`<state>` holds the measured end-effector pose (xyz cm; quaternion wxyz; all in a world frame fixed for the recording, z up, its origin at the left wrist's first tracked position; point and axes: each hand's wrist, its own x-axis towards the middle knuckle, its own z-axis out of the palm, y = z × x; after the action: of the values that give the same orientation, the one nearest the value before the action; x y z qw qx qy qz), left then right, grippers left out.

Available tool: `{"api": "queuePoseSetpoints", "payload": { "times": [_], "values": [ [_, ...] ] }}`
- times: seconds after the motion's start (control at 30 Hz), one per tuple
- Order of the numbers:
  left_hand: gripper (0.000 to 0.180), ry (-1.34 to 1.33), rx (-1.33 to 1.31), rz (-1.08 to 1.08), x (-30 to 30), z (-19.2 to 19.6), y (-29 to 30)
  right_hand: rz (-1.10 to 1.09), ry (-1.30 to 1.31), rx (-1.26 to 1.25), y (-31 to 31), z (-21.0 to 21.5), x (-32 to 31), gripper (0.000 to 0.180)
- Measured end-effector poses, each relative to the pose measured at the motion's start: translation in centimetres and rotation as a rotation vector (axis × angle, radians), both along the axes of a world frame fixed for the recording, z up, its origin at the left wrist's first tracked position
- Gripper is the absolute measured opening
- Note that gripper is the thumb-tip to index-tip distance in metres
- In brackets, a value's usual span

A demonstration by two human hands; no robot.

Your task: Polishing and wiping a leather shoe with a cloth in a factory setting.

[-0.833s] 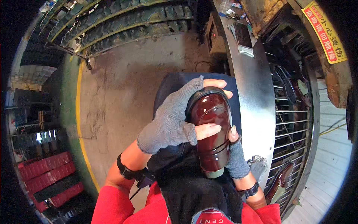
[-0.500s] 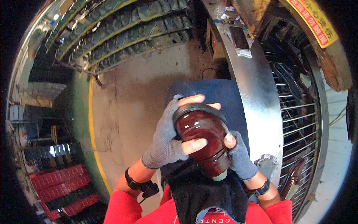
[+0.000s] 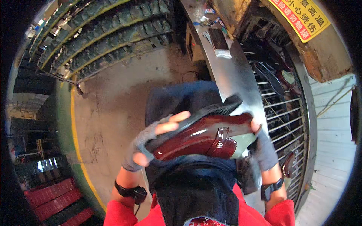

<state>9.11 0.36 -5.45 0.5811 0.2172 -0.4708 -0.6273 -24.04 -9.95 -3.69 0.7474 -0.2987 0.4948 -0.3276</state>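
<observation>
A glossy dark-red leather shoe [image 3: 200, 133] with a small strap and buckle lies sideways between my hands, above my lap. My left hand [image 3: 145, 145], in a grey fingerless glove, grips the toe end, fingers over the black sole [image 3: 196, 117] and thumb at the tip. Around the heel end is my right hand [image 3: 264, 148], gloved the same way; its fingers are mostly hidden and blurred. A pale green form [image 3: 244, 145] shows at the shoe's opening. Near the heel, a gap parts the sole from the upper.
A shiny metal bench [image 3: 230, 81] runs along my right, bearing a dark rectangular block [image 3: 218, 38]. Beyond it, a barred rack [image 3: 281, 103] holds more shoes [image 3: 289, 164] under a wooden beam [image 3: 332, 56]. Shelves of dark shoe-like shapes [image 3: 124, 19] stand far left; red crates [image 3: 52, 196] stand near left.
The shoe has turned from toe-away to sideways, its toe now left and its sole on the far side. My left hand has moved to the toe, my right to the heel.
</observation>
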Motion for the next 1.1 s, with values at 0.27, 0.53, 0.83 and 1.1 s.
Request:
{"api": "queuePoseSetpoints", "payload": {
  "times": [0.27, 0.53, 0.83, 1.1],
  "values": [
    [0.100, -0.347, 0.367, 0.245, -8.8, -1.0, -6.4, 0.798, 0.353, -0.654, -6.7, 1.9, 1.4, 0.085],
    [0.066, -0.298, 0.268, 0.549, -9.2, -4.3, -5.0, 0.856, 0.359, -0.819, -6.3, 2.2, 4.3, 0.078],
    [0.056, -0.516, 0.077, 0.606, -8.6, -1.5, -3.9, 0.780, 0.484, -1.107, -4.5, 2.7, 6.3, 0.079],
    [0.077, -0.496, 0.134, 0.341, -7.9, 1.5, 0.4, 0.956, 0.586, -1.190, -0.6, 5.4, 5.3, 0.095]
  ]
}}
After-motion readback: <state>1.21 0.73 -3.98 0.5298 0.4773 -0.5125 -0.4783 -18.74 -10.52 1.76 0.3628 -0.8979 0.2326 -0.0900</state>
